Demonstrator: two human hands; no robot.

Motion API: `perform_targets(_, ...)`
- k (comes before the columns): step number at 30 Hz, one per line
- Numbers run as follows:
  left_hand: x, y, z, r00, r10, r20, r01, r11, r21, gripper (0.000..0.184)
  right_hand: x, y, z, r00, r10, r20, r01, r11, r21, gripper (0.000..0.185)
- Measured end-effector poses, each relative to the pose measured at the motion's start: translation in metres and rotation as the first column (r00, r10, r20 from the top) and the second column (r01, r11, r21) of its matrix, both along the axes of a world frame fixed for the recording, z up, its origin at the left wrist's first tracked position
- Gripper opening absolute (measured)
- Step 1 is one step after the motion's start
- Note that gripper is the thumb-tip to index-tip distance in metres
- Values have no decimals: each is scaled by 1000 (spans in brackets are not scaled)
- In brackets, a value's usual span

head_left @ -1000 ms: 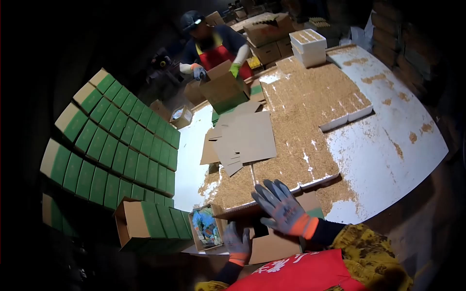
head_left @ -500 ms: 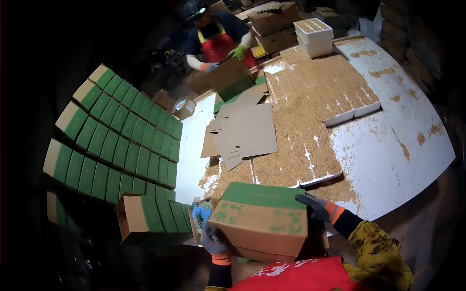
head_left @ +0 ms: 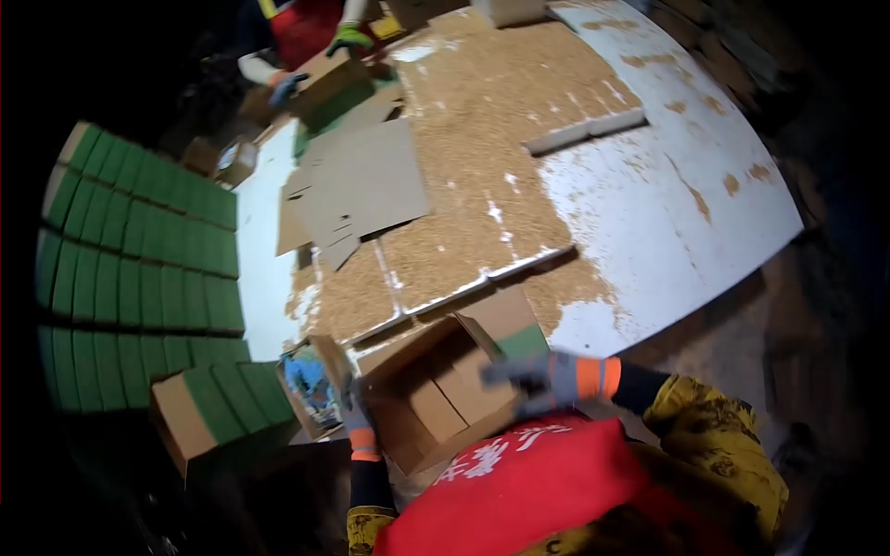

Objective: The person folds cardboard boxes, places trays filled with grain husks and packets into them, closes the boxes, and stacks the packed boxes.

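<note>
A cardboard box (head_left: 436, 398) stands in front of my red apron with its open top facing me, so its bare brown inside shows. My left hand (head_left: 357, 408), in a grey glove with an orange cuff, holds the box's left wall. Over the right side of the box is my right hand (head_left: 542, 378), in a matching glove. Its fingers are stretched out and slightly smeared by motion. A flap with a green band (head_left: 526, 341) sticks up behind the box.
Grain-like bits fill white trays (head_left: 482, 185) on the white table (head_left: 667, 222). Flat cardboard sheets (head_left: 371, 176) lie on them. Green-banded boxes (head_left: 139, 241) are stacked at left. A small box with blue contents (head_left: 311, 380) stands nearby. A co-worker's gloved hands (head_left: 350, 39) handle another box.
The box has turned from its closed, printed face to its open top. My right hand has moved from the far right corner to over its right side. The view has shifted.
</note>
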State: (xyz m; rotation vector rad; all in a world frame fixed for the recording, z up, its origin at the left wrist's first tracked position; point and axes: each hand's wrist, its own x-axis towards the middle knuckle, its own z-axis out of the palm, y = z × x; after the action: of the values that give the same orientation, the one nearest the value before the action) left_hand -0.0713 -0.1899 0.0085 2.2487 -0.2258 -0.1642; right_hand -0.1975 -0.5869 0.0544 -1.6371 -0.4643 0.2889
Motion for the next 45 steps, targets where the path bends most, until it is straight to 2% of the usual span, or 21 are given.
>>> perform_targets(1, -2, -1, -6, 999, 5, 32, -5, 1000, 25, 38, 4, -18, -18, 965, -201, -168, 190, 979, -79, 62)
perform_targets(2, 2, -2, -16, 997, 28, 70, -31, 998, 52, 39, 19, -34, 13, 747, -466, -474, 543, 839, 31, 68)
perform_targets(3, 6, -4, -25, 993, 51, 107, -60, 995, 78, 40, 45, -57, -57, 626, -779, -28, 776, 626, -77, 75)
perform_targets(5, 3, 15, -36, 991, 134, 17, -135, 987, 92, 40, 84, -89, -72, 270, -930, 250, 850, 108, -515, 90)
perform_targets(6, 11, 28, -40, 979, 183, -95, -177, 982, 70, 40, 103, -103, -97, 239, -953, 184, 746, 59, -663, 98)
perform_targets(7, 9, 20, -31, 994, 108, 11, -108, 982, 153, 39, 117, -106, -121, 208, -971, 117, 702, 65, -709, 91)
perform_targets(9, 12, 11, -20, 993, 77, 87, -93, 975, 202, 39, 113, -126, -153, 240, -965, -106, 845, 261, -467, 80)
perform_targets(14, 12, -41, 14, 972, 207, -114, -202, 978, 61, 38, 41, -167, -149, 154, -979, -137, 842, 203, -500, 68)
perform_targets(21, 53, -12, -19, 981, 180, -77, -172, 981, 93, 40, -137, -234, -131, 175, -981, -84, 825, 192, -531, 59)
perform_targets(23, 42, -36, -5, 963, 233, -135, -231, 973, 25, 41, -173, -236, -128, 106, -965, -239, 885, 202, -421, 56)
perform_targets(25, 43, -29, -19, 964, 244, -104, -244, 970, 20, 43, -201, -222, -143, -148, -989, 10, 943, -144, -299, 66)
perform_targets(26, 44, -25, -27, 963, 254, -88, -253, 967, 15, 45, -211, -210, -155, -222, -950, -221, 953, -259, 158, 75)
perform_targets(27, 45, -20, -33, 974, 217, -62, -215, 976, 41, 45, -229, -204, -202, -220, -838, -500, 912, -358, 200, 76)
perform_targets(30, 55, -12, -49, 991, 134, 4, -134, 985, 106, 45, -212, -126, -174, -167, -791, -588, 960, -266, 85, 71)
perform_targets(33, 58, -1, -56, 998, 48, 52, -58, 977, 206, 39, -212, -108, -177, -33, -653, -756, 903, -344, 257, 66)
perform_targets(35, 55, -4, -59, 991, -56, 125, 15, 951, 308, 36, -194, -100, -115, 13, -780, -626, 931, -219, 293, 57)
perform_targets(37, 49, -6, -74, 929, -154, 337, 60, 960, 272, 34, -183, -93, -61, 259, -663, -703, 893, -114, 436, 52)
perform_targets(39, 44, -10, -61, 917, -230, 325, 23, 845, 535, 32, -161, -78, -9, 442, -489, -752, 857, -16, 515, 48)
perform_targets(42, 32, -34, -52, 976, 212, -41, -215, 972, -99, 33, -134, -62, 4, 437, -754, -491, 898, 334, 287, 41)
perform_targets(43, 30, -36, -59, 969, 244, -31, -244, 941, -234, 35, -122, -58, 32, 496, -813, -306, 866, 491, 97, 48)
perform_targets(45, 28, -34, -73, 962, 273, -18, -255, 873, -415, 36, -80, -18, 71, 587, -767, -259, 796, 606, 10, 59)
